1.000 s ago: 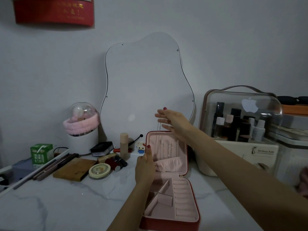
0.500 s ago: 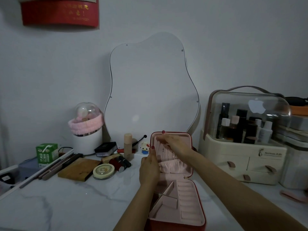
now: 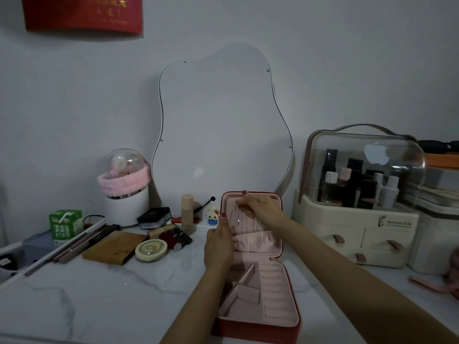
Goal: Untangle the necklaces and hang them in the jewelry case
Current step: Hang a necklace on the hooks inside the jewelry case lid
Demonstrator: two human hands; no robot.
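We have the jewelry case (image 3: 258, 276) open on the tabletop (image 3: 104, 294), lid upright. Our right hand (image 3: 260, 209) reaches to the lid's top edge, fingers curled as if pinching a necklace (image 3: 239, 220) end at the hooks — too fine to confirm. Our left hand (image 3: 219, 243) grips the lid's left edge, steadying it. The risk, we judge: the thin chain misses its hook and slips, or snags the chains hanging beside it — tangling again. Loosening the left hand could let the lid tip.

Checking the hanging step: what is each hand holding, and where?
The right hand pinches a necklace by its top end, near the lid's upper edge. The left hand grips the case lid by its left edge.
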